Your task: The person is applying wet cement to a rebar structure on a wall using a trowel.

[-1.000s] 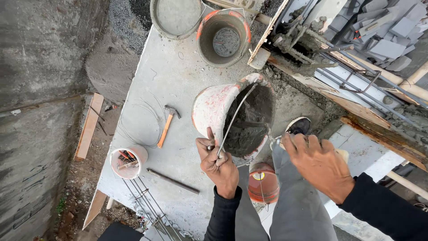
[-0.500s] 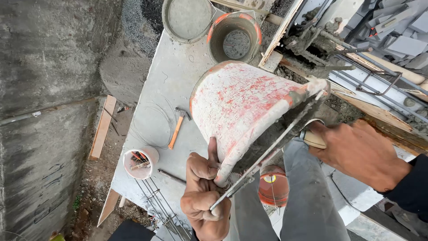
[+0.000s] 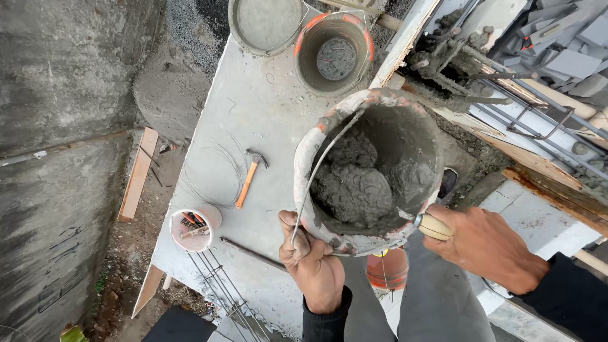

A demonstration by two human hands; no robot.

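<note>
A mortar-smeared bucket (image 3: 316,149) hangs close under the camera, upright, with lumps of wet grey cement (image 3: 361,187) inside. My left hand (image 3: 313,266) grips the bucket's near rim and its wire handle. At the bucket's right rim my right hand (image 3: 491,247) is closed around a wooden handle (image 3: 432,226); the tool's blade end is hidden in the cement.
A grey slab (image 3: 266,120) lies below with an orange-handled hammer (image 3: 250,176), a small white bucket of tools (image 3: 193,227), a steel rod (image 3: 253,253) and loose wire. Two more buckets (image 3: 334,54) stand at its far end. Rebar and timber formwork (image 3: 506,114) run along the right.
The bucket was tipped with its outside toward me half a second ago; now it is upright and nearer, its opening facing up. My right hand now holds a wooden handle at the rim.
</note>
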